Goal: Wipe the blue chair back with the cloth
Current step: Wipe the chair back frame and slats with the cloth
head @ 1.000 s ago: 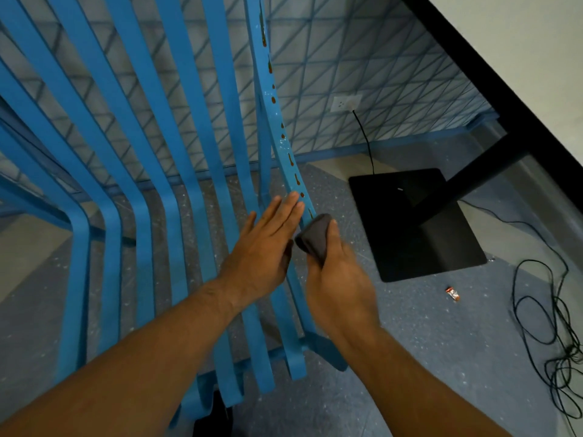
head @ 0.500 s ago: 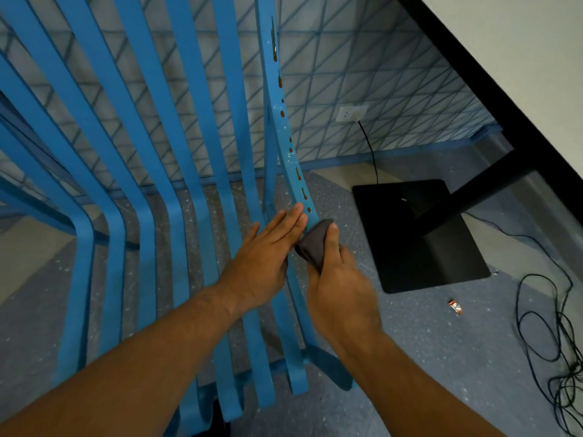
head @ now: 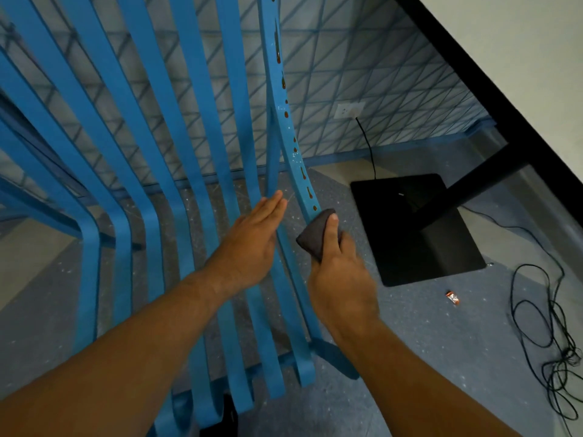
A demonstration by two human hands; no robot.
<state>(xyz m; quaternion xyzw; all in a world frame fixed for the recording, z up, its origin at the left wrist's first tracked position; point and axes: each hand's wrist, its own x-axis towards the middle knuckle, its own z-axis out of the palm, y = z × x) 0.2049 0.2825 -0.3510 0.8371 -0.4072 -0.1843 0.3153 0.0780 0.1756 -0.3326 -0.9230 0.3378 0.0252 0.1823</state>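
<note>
Chair back: blue slats, upright, filling the left and centre of view. The outermost right slat carries a line of brown drips down its face.

Left hand: fingers straight and together, palm laid flat against the slats just left of the stained one, holding nothing.

Right hand: curled round a dark grey cloth, thumb on top. The cloth is bunched and pressed to the stained slat, right below the lowest drip. The two hands are apart, with that slat between them.

Floor: grey, speckled. A black table base sits right of the chair, a small wrapper near it, and a tangled cable at far right. A wall outlet is behind.
</note>
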